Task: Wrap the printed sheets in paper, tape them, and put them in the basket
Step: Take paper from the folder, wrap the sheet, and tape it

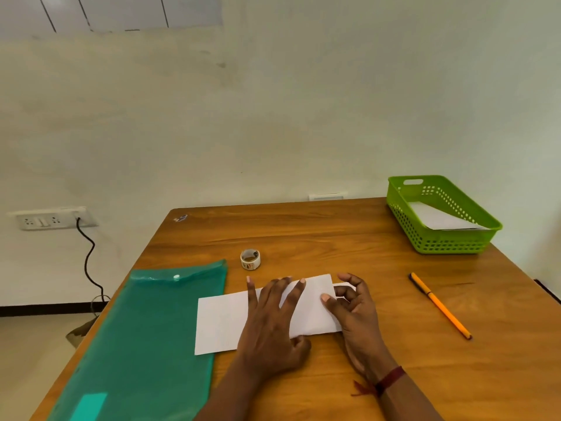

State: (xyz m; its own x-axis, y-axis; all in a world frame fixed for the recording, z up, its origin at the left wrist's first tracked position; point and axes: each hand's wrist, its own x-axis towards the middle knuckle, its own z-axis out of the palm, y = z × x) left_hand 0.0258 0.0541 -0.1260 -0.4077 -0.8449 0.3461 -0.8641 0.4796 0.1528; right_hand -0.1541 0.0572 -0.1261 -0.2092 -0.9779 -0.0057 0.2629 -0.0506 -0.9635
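L hand (pixel 273 323) pressing flat, fingers spread, on wrap paper (pixel 218 323) lying long-axis L-R, R hand (pixel 355 311) pinching its right end; tape roll (pixel 250 259) sitting just beyond, nearer L.

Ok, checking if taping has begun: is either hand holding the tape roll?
No, the tape roll sits alone on the table; the left hand and right hand are on the paper.

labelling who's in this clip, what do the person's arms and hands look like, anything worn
No sleeves or gloves are in view; the skin is uncovered up to the frame edge. The left hand shows no ring, watch or band. The right hand has no rings either, but its wrist carries a dark red thread band with loose frayed ends trailing off it.
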